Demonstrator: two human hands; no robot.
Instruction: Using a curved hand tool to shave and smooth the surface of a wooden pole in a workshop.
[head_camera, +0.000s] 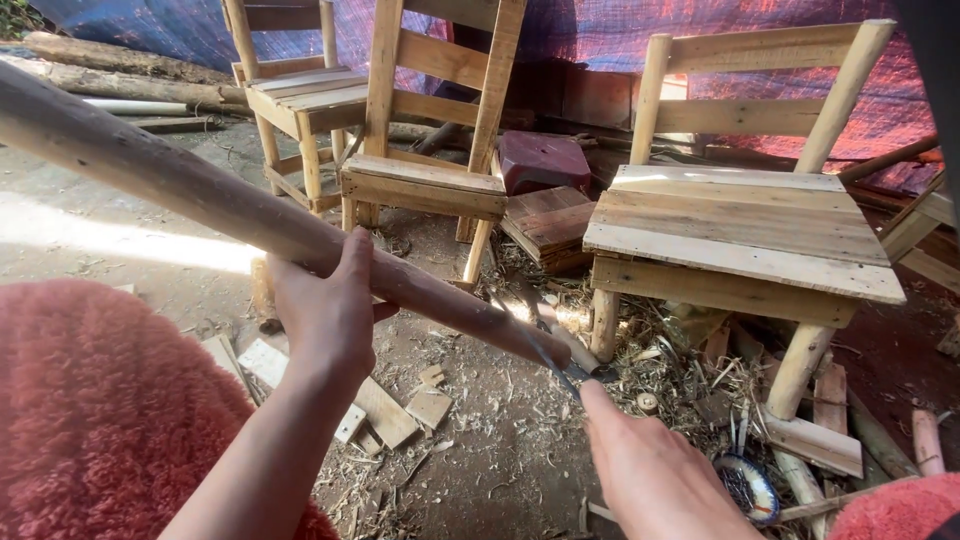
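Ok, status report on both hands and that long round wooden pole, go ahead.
Left hand gripping long round wooden pole mid-shaft. Right hand holding thin metal blade against the pole's lower end. Pale wooden chair stands just beyond; wood offcuts on the dirt ground below.

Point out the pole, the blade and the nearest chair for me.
pole (200, 195): head view, on the bare shaft left of the left hand.
blade (552, 365): head view, on the thin metal near the pole's end.
chair (740, 235): head view, on its seat planks.
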